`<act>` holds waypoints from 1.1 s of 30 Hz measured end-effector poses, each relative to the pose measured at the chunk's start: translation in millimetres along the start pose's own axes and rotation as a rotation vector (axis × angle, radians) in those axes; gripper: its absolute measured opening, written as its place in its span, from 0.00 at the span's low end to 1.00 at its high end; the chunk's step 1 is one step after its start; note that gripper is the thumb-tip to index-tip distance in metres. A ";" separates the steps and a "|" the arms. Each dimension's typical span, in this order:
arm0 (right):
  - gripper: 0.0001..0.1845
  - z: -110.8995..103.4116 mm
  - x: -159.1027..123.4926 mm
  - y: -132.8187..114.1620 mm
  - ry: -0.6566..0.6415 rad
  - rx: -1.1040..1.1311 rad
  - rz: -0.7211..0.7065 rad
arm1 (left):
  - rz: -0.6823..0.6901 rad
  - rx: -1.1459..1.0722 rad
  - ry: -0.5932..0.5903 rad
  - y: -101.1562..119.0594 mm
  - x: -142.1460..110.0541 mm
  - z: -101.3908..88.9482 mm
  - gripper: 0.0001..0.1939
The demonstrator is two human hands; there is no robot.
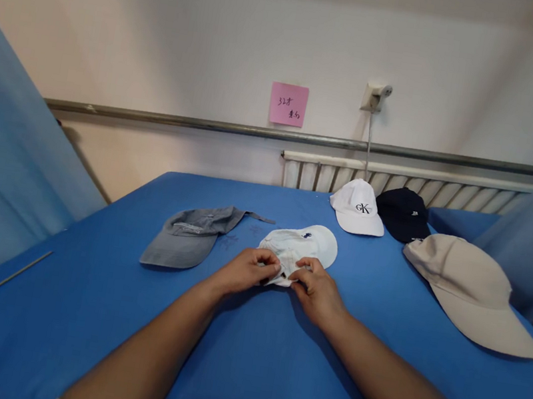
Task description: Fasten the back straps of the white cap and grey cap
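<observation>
A white cap with a small dark logo lies on the blue table in front of me, its back toward me. My left hand pinches the cap's rear edge from the left, fingers curled shut on the fabric. My right hand grips the same rear edge from the right, fingers also closed on it. The two hands nearly touch at the cap's back strap.
A grey cap lies left of the white one. A white cap with black letters, a dark navy cap and a large beige cap lie at the right. A thin stick lies at the left edge. Blue curtains flank both sides.
</observation>
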State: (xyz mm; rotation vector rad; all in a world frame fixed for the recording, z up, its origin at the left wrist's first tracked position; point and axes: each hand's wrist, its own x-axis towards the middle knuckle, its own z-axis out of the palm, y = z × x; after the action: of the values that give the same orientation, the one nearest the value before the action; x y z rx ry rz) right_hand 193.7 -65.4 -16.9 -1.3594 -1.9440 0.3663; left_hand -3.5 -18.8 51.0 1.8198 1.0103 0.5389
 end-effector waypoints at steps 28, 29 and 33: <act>0.14 -5.8 3.5 -10.4 0.012 -0.041 -0.198 | 0.018 0.236 0.305 -5.0 9.2 10.3 0.10; 0.14 -5.7 3.3 -10.7 0.011 -0.040 -0.200 | 0.016 0.237 0.302 -4.7 9.1 10.0 0.10; 0.14 -5.2 2.5 -12.6 0.016 -0.026 -0.206 | 0.007 0.258 0.300 -4.7 9.7 9.5 0.10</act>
State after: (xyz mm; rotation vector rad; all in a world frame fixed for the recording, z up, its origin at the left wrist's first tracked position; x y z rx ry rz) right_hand 188.1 -69.0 -4.8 -1.1606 -2.0585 0.2309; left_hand 6.8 -14.8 41.9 2.0075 1.3265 0.7290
